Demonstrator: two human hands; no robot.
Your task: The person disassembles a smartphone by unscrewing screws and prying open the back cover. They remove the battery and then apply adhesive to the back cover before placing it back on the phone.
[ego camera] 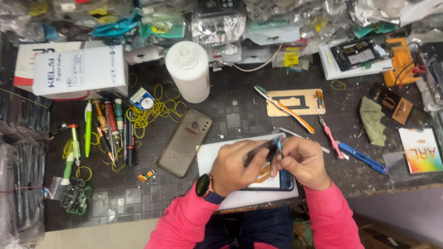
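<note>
My left hand (240, 166) and my right hand (304, 161) meet over an opened blue-edged phone (284, 182) that lies on a white mat (210, 154) at the table's front edge. The left hand, with a black watch at the wrist, grips a thin dark tool (258, 151) that slants up to the right. The right hand pinches a small thin part (279, 146) at the tool's tip. Both hands hide most of the phone. Pink sleeves cover both arms.
A clear phone case (184, 143) lies left of the mat. A white bottle (188, 71), a toothbrush (284, 109), a tan template (295, 102), a pink tool (331, 137) and a blue cutter (362, 157) lie around. Screwdrivers and pens (110, 131), yellow rubber bands and a green circuit board (76, 196) sit left.
</note>
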